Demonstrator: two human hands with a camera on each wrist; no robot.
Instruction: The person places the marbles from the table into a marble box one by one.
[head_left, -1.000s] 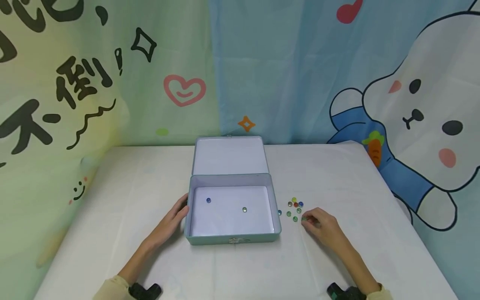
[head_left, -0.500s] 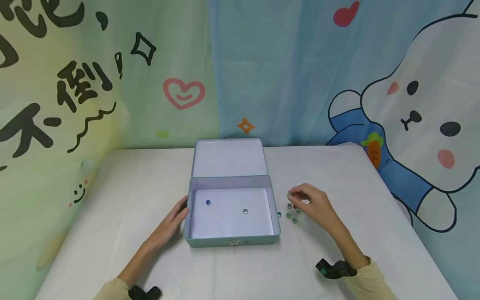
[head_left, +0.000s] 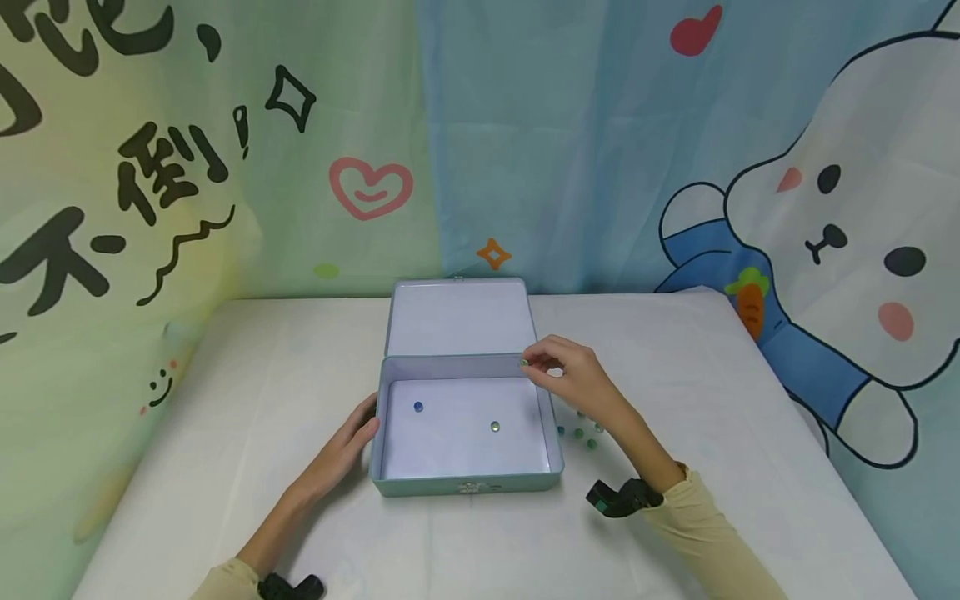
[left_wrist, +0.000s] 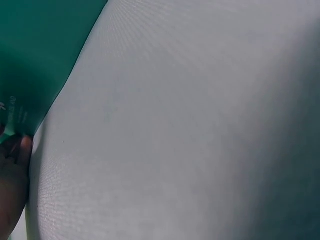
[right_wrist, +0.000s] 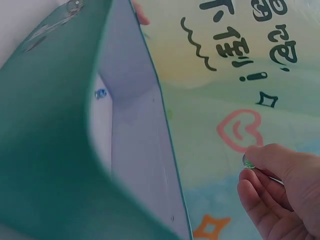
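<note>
In the head view an open green tin box [head_left: 467,483] holds a blue marble [head_left: 418,407] and a pale green marble [head_left: 495,426] on its white floor. My left hand [head_left: 337,450] rests against the box's left wall; in the left wrist view that hand [left_wrist: 14,185] touches the green side. My right hand [head_left: 573,379] is above the box's back right corner, pinching a greenish marble [head_left: 524,362] between thumb and fingertips. The right wrist view also shows this hand [right_wrist: 285,192] with the glassy green marble [right_wrist: 247,161].
Several marbles, including a green one [head_left: 592,444], lie on the white tablecloth [head_left: 480,550] right of the box, some partly behind my right forearm. The box's lid [head_left: 461,317] stands open at the back, before a printed curtain [head_left: 517,142].
My right hand moved from the marbles on the cloth up and left to the box's back right corner, carrying a marble. My left hand stays against the box.
</note>
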